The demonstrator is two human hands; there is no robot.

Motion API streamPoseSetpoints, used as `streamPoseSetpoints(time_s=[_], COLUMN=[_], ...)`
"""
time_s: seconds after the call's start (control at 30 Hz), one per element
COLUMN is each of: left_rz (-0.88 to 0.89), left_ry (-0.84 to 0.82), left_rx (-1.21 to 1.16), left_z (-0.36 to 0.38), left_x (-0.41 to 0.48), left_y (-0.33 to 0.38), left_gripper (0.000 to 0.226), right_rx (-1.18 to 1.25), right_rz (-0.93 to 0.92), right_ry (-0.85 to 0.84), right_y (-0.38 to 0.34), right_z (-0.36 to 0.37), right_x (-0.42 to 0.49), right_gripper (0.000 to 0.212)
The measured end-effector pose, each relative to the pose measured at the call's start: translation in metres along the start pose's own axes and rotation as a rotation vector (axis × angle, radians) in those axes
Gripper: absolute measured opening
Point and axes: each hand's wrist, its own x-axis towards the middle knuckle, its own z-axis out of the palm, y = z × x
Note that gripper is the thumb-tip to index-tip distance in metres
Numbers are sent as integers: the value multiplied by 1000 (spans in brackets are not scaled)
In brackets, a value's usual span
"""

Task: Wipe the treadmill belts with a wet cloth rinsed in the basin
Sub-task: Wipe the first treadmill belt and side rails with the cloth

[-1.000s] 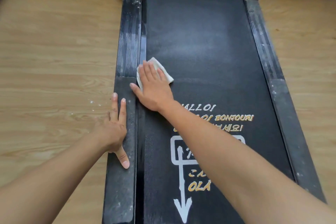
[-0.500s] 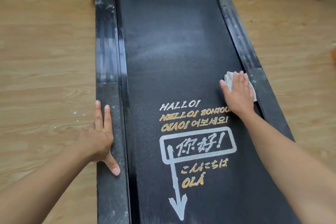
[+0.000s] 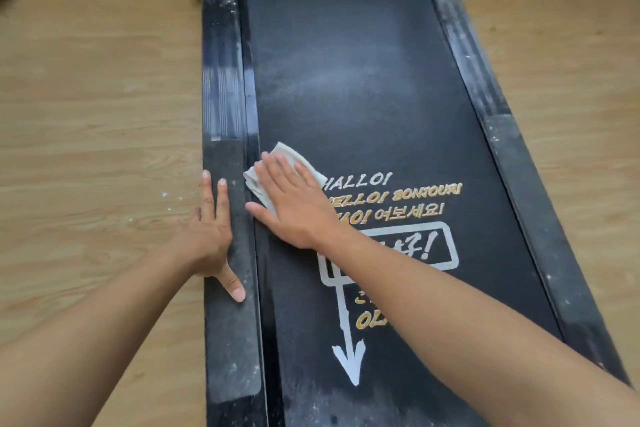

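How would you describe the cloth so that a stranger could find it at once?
Start from the long black treadmill belt lying on the wooden floor. Follow its left edge toward the printed greetings; there the right hand presses flat on the cloth. It is the only pale, folded, soft thing on the dark belt.

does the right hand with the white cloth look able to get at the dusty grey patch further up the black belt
Probably yes. The right hand presses the white folded cloth flat on the black treadmill belt, and nothing lies between it and the dusty grey patch; it may need a forward lean.
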Motion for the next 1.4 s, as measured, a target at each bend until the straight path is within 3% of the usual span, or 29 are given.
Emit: streamPoseSetpoints(time_s=[0.1,0.23,0.33,0.5,0.63,0.77,0.83,0.9,0.97,1.1,1.2,1.27,1.4], left_rz=[-7,0,-7,-7,25,1,4,8,1,9,51,65,111], left_ry=[-9,-13,-17,-6,10,5,2,6,12,-1,4,-5,20], left_rx=[25,55,82,46,15,-2,4,10,26,36,34,17,-57], left_z=[-1,-1,-2,-1,0,1,2,5,5,5,4,5,11], left_x=[1,2,1,0,-1,-6,-7,-6,-1,1,4,6,8], left_y=[3,3,4,1,-1,3,1,-3,-5,-5,-7,-12,-19], left_gripper=[197,194,193,194,190,191,191,191,192,191,191,193,195], right_rx=[-66,-58,-22,128,79,-31,-84,-103,-104,-36,-1,70,127], right_rz=[-22,375,599,870,602,145,-74,-180,-72,460,687,732,809], right_ry=[17,86,64,175,154,60,15,-8,19,88,41,11,112], right_y=[57,177,243,191,98,-4,-23,-8,28,147,216,219,153], right_z=[-11,-36,-53,-40,-16,16,29,28,14,-14,-34,-35,-14], right_x=[-34,-106,-155,-117,-72,-60,-77,-89,-98,-153,-215,-219,-175], right_gripper=[81,87,106,109,107,92,82,75,74,84,110,119,117])
